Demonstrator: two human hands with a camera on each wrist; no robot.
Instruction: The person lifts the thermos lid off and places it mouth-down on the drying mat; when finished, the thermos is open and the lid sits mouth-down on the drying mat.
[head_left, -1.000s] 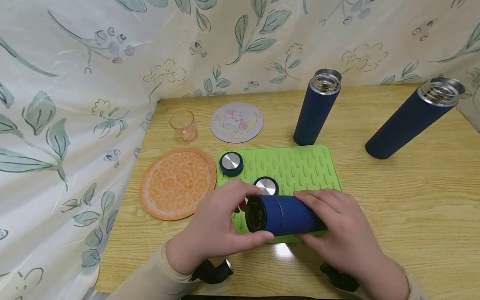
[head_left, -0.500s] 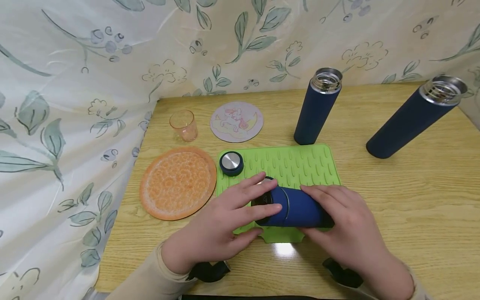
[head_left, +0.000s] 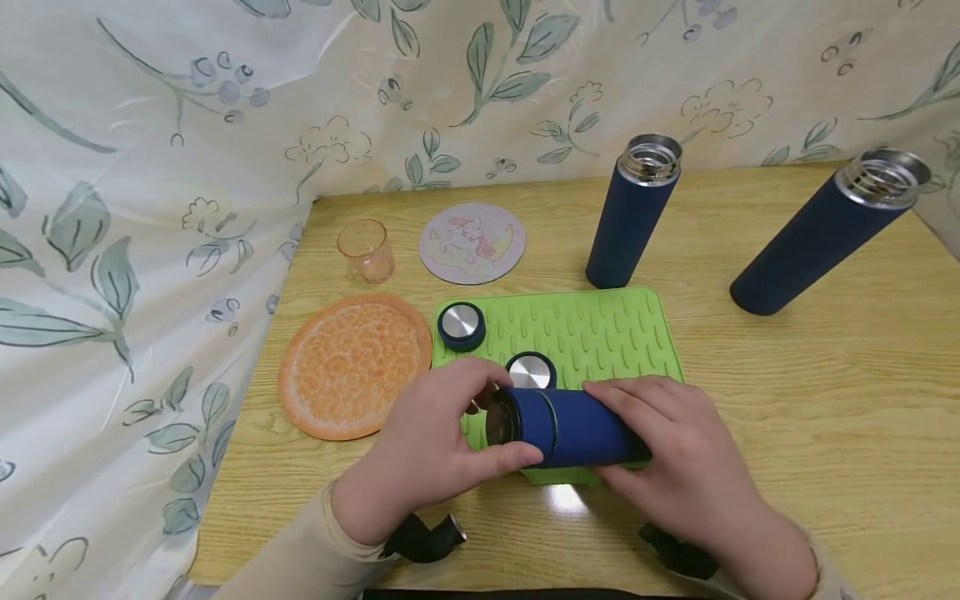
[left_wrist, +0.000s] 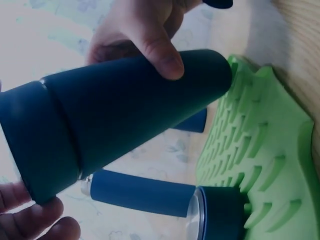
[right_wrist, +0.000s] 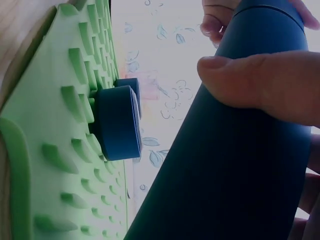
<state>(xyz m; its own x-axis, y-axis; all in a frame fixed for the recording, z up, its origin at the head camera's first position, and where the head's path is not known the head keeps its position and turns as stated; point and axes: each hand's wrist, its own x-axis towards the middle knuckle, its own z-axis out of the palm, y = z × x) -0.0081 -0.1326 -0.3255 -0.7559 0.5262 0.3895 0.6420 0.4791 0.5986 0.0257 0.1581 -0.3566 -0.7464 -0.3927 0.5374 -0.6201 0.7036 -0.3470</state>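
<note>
A dark blue thermos (head_left: pixel 596 429) lies tilted on its side above the green ridged mat (head_left: pixel 622 333), its black-topped lid (head_left: pixel 538 427) facing left. My right hand (head_left: pixel 678 442) grips the body, thumb on the near side. At the lid end, my left hand (head_left: pixel 431 446) holds the lid between thumb and fingers. A thin seam shows between lid and body in the left wrist view. Two loose lids with silver tops rest on the mat: one lid (head_left: pixel 461 323) in its far left corner, the other lid (head_left: pixel 531 369) just behind the held thermos.
Two uncapped blue thermoses stand behind and right of the mat: one thermos (head_left: pixel 630 225) nearer, another thermos (head_left: pixel 821 237) farther right. To the left are an orange round mat (head_left: pixel 356 367), a pink glass (head_left: pixel 367 252) and a round unicorn coaster (head_left: pixel 472 243). Patterned cloth hangs behind.
Half a second ago my left fingers were spread over the lid; now they are back round it, much as one second ago. The thermos's lid end has shifted slightly left and nearer.
</note>
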